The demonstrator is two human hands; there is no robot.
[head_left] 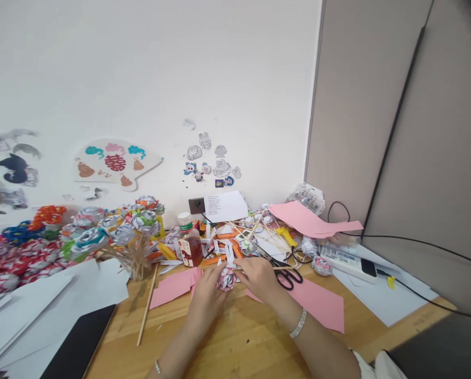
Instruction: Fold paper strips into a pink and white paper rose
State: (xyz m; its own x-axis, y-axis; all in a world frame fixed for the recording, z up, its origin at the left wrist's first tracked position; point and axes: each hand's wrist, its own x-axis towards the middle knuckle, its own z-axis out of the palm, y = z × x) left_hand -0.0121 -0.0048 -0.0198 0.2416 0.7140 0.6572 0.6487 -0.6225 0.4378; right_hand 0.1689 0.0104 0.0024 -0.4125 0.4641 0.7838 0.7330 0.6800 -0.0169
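My left hand (206, 291) and my right hand (259, 278) meet over the wooden table (235, 342), both closed round a small rolled paper flower (226, 279) of white and pink printed paper. White paper strips (229, 253) stick up from its top. The right wrist wears a silver bracelet (298, 323). Pink paper sheets (322, 302) lie under and beside the hands. Black-handled scissors (286, 273) lie just right of my right hand.
Many finished paper flowers (41, 242) on sticks are heaped at the left. A small bottle (190, 245) with red liquid stands behind the hands among paper scraps and wooden sticks (147, 305). White sheets and a dark tablet (79, 347) lie front left; a white device (349, 260) and cables sit at the right.
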